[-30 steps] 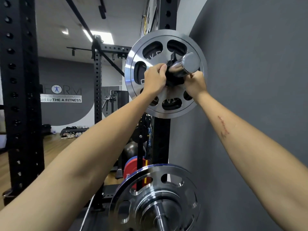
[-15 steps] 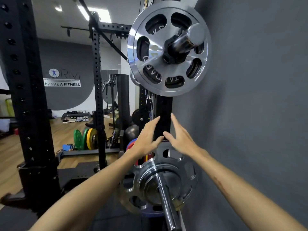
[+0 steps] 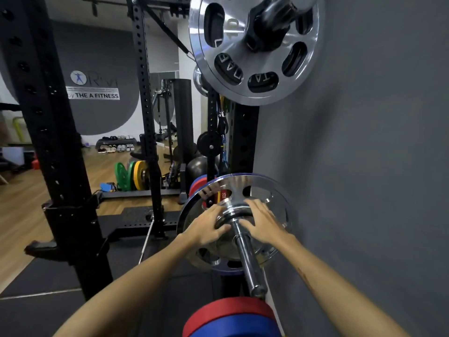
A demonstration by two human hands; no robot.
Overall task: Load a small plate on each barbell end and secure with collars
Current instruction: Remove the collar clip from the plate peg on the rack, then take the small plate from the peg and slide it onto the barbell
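Note:
A chrome plate (image 3: 243,93) sits on the barbell sleeve (image 3: 289,3) at the top of the head view, with a black collar (image 3: 264,27) against its face. Lower down, a large chrome plate (image 3: 243,183) hangs on a steel storage peg (image 3: 247,259). In front of it on the same peg is a small chrome plate (image 3: 232,210). My left hand (image 3: 209,227) lies on its left side and my right hand (image 3: 262,224) on its right side. Fingers of both hands wrap over its rim.
A grey wall (image 3: 364,166) runs close along the right. Black rack uprights (image 3: 60,142) stand at the left. Red and blue plates (image 3: 230,317) sit at the bottom edge below the peg. Green and yellow plates (image 3: 131,175) stand on the floor further back.
Both hands left the collar on the upper barbell sleeve, dropped down and landed on the small plate on the lower peg. The camera tilted downward.

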